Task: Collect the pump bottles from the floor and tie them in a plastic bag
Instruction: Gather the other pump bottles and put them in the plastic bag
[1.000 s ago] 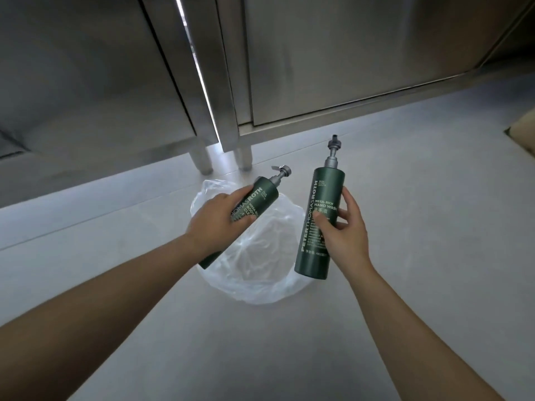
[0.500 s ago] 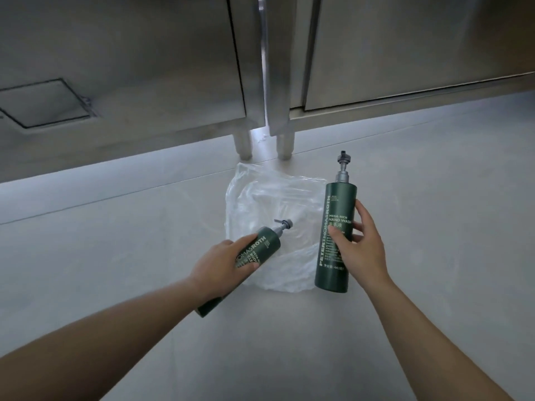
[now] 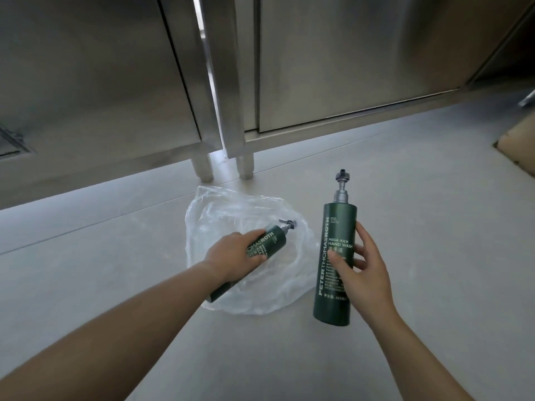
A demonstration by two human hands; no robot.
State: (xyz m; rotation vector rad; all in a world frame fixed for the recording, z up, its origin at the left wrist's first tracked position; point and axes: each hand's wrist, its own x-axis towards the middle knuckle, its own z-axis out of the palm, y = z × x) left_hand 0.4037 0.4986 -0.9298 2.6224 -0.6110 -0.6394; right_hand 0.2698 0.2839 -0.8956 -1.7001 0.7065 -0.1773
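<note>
A clear plastic bag lies crumpled on the grey floor in the middle of the head view. My left hand grips a dark green pump bottle, tilted with its pump pointing up and right, low over the bag. My right hand holds a second, taller green pump bottle upright, just right of the bag. Its label reads HAND WASH. My left hand hides the lower part of its bottle.
Stainless steel cabinets stand on short legs just behind the bag. A brown cardboard piece lies at the right edge. Grey floor surrounds the bag.
My left hand has lowered its bottle closer onto the bag. The right hand keeps its bottle upright beside the bag. The view has shifted.
</note>
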